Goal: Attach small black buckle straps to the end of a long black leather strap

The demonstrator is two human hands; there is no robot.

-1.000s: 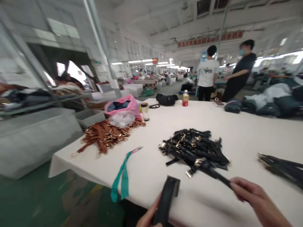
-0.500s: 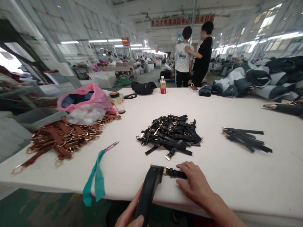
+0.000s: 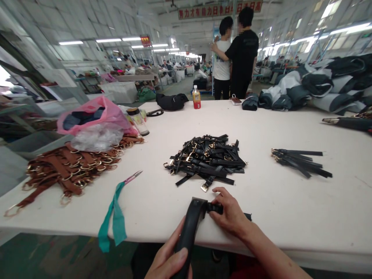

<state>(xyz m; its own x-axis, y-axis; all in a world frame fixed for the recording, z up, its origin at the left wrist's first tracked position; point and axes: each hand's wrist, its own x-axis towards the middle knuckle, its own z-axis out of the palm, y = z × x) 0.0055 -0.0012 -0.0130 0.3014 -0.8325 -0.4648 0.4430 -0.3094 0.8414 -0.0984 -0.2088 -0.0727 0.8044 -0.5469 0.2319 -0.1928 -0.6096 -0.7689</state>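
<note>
Bright ceiling strip lights, soft shadows, wide-angle edge distortion

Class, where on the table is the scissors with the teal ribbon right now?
The scissors lies near the table's front-left edge, between the brown strap pile and the black strap pile, its teal ribbon hanging over the edge.

Left hand low, fingers curled closed; right hand palm-down, fingertips seemingly pinching.

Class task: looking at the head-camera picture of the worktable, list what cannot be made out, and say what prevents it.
- Small black strap: its buckle end, covered by the right hand.
- Wide black strap: lower end, hidden by the left hand and the bottom edge.
- Red banner: lettering too small, cut by the top edge.
- Pink bag: contents mostly hidden.
</note>
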